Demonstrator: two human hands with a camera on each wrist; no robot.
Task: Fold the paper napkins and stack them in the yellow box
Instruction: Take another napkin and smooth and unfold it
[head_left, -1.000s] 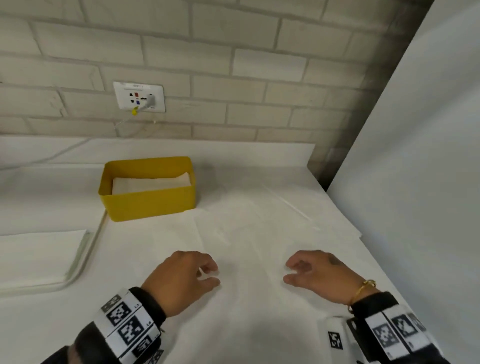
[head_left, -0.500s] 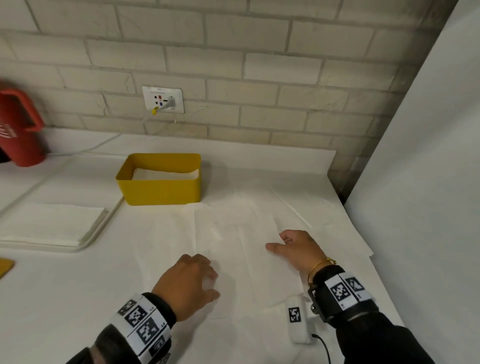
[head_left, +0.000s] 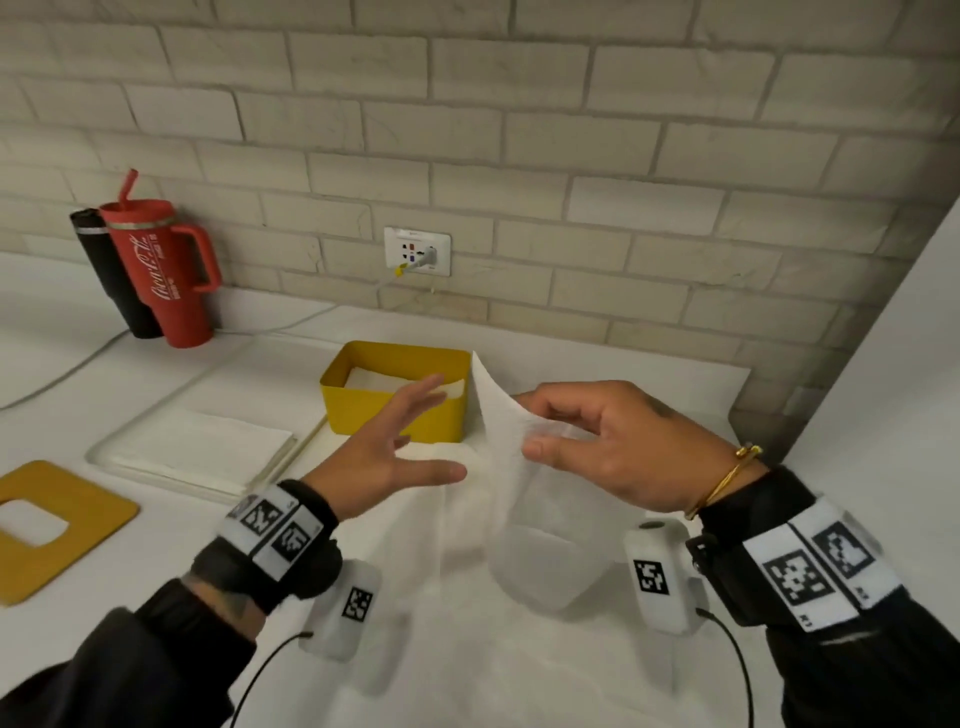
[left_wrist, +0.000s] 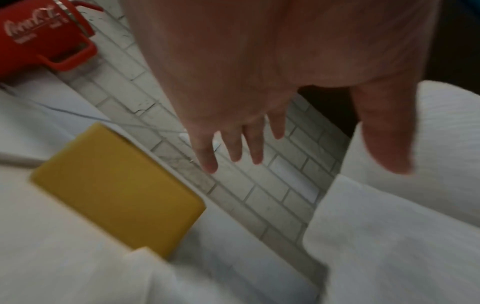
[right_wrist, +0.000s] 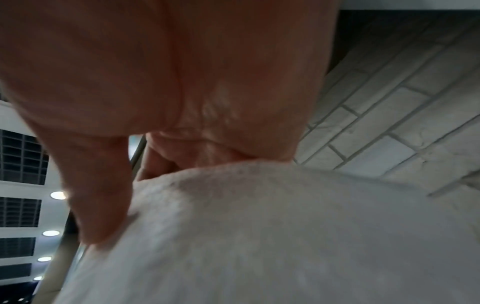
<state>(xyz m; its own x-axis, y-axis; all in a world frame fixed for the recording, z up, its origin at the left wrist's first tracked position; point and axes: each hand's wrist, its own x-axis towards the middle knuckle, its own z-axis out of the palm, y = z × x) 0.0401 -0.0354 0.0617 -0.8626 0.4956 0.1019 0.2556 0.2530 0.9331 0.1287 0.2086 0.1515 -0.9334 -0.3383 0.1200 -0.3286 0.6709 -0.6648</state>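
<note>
At frame centre, the right hand (head_left: 597, 447) is pinching a white napkin (head_left: 498, 452), its free corner pointing up. The left hand (head_left: 384, 447) is hovering spread, holding nothing. Behind, the yellow box (head_left: 384, 410) is holding folded napkins (head_left: 374, 378).

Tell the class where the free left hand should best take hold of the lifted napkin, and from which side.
Probably the napkin's raised left edge, just below the corner that the right hand pinches. That edge stands up off the table and faces the left hand, which hovers open beside it, so thumb and fingers can close on it from the left. The lower part lies flat on the table and offers no free edge.
</note>
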